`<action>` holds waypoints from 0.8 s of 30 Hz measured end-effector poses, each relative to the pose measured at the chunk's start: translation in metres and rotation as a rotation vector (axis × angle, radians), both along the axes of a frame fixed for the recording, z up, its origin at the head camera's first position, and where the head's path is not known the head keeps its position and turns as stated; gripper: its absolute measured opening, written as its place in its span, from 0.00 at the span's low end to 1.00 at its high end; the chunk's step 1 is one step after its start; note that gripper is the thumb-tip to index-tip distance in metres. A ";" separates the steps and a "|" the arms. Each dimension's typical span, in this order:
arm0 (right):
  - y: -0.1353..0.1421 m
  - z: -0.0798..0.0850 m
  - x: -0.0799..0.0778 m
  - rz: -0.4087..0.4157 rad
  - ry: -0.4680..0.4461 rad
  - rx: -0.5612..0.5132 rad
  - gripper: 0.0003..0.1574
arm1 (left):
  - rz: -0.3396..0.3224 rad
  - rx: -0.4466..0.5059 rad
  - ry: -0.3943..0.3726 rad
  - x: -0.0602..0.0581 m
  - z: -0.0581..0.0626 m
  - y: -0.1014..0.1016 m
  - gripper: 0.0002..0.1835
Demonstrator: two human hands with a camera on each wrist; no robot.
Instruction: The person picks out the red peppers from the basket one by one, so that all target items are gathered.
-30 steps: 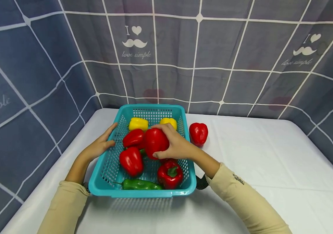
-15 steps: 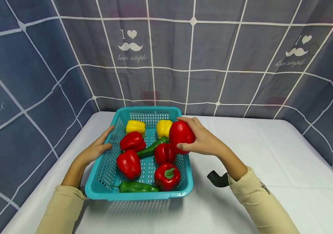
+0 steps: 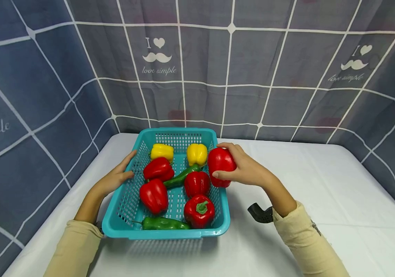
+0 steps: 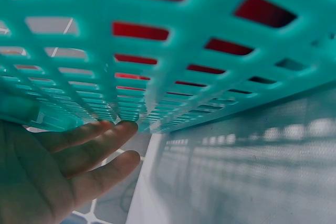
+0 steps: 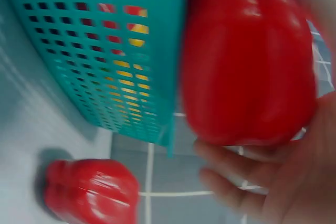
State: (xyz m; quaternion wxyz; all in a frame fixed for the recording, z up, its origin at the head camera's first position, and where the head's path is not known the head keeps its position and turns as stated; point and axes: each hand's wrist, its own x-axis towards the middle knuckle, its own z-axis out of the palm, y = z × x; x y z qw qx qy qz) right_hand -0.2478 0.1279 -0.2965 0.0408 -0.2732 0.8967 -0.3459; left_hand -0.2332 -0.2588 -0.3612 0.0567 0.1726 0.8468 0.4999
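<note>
Since a second ago my right hand has carried the red pepper from mid-basket out over the right rim. Left to right: my left hand rests open-fingered against the perforated teal basket; my right fingers wrap the glossy, lobed pepper. I'd keep bracing and clear the rim, since smooth skin slips.
</note>
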 end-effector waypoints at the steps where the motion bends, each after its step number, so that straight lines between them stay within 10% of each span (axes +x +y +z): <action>1: 0.000 -0.002 0.001 0.000 -0.001 -0.023 0.48 | 0.000 -0.003 0.003 0.000 0.001 0.000 0.41; 24: 0.000 -0.023 0.001 0.039 0.131 -0.133 0.49 | 0.006 -0.040 0.012 0.001 0.000 0.000 0.40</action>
